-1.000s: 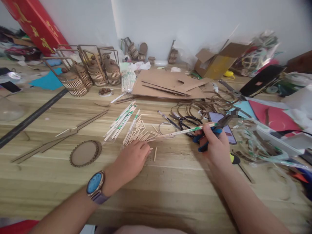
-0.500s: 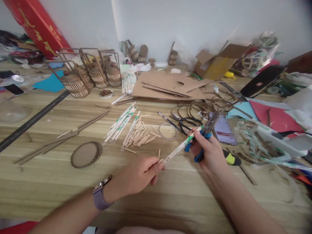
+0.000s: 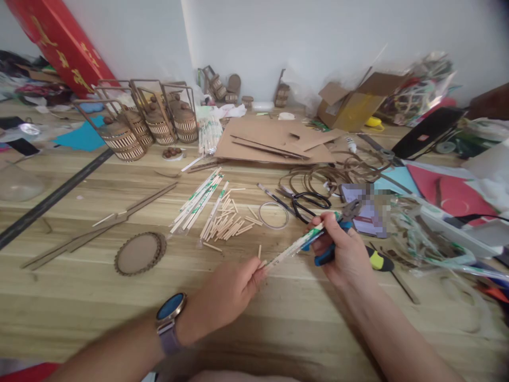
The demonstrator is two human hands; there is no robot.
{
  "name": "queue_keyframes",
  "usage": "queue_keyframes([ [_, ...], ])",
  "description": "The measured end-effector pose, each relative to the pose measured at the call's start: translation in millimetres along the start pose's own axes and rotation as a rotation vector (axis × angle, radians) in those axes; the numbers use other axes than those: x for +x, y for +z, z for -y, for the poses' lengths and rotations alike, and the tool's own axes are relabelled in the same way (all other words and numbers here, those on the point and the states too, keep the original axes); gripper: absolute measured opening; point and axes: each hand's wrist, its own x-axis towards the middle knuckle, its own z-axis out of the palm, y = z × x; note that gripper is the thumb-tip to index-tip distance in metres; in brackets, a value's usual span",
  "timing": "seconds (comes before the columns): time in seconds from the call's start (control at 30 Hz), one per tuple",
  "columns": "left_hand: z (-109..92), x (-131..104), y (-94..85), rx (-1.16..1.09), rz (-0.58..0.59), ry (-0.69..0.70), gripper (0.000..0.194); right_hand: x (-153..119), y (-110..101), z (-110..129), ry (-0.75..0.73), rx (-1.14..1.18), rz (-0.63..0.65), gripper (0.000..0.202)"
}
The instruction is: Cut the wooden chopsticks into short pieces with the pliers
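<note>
The watch (image 3: 170,306) now faces up, the left hand (image 3: 230,289) having rolled while pinching one end of the sleeved chopsticks (image 3: 293,248). These slant between both hands, nearer than the short stick pieces (image 3: 231,227); the sleeve (image 3: 304,240) looks newly rumpled, probably working loose. The right hand (image 3: 345,249) grips the other end, blue-handled pliers (image 3: 325,256) in its palm.

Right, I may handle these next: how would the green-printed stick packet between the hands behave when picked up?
The stick packet is probably stiff: it runs straight from the left hand to the right hand without visible sag. It's likely light, being slender and apparently wooden. Its wrapper seems to glint like thin plastic, so it may be slightly slippery.
</note>
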Motion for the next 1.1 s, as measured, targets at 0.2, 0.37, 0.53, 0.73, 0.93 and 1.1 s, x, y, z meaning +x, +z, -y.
queue_keyframes([
  [0.2, -1.1, -0.7, 1.2, -0.097, 0.016, 0.001, 0.032, -7.8, 5.0, -8.5, -0.021, -0.031, 0.002, 0.039],
  [0.37, 1.1, -1.5, 5.0, -0.122, -0.017, 0.027, 0.031, -18.0, 5.8, -23.5, -0.085, -0.088, 0.019, 0.038],
  [0.53, -0.2, -4.3, 9.3, -0.154, -0.075, -0.003, 0.032, -35.2, 2.3, -45.5, -0.088, -0.265, 0.195, 0.032],
  [0.73, -3.5, -3.3, 10.3, -0.266, 0.000, 0.046, 0.039, -41.0, 5.8, -42.3, -0.020, -0.378, 0.309, 0.036],
  [0.93, 11.9, 8.6, 1.1, -0.696, -0.249, -0.087, 0.041, -41.6, 14.3, -11.9, -0.133, -0.729, 0.724, 0.033],
  [1.1, 14.9, 13.8, -1.8, -0.941, -0.352, -0.088, 0.039, -54.5, 20.2, -12.6, -0.181, -0.994, 0.915, 0.023],
])
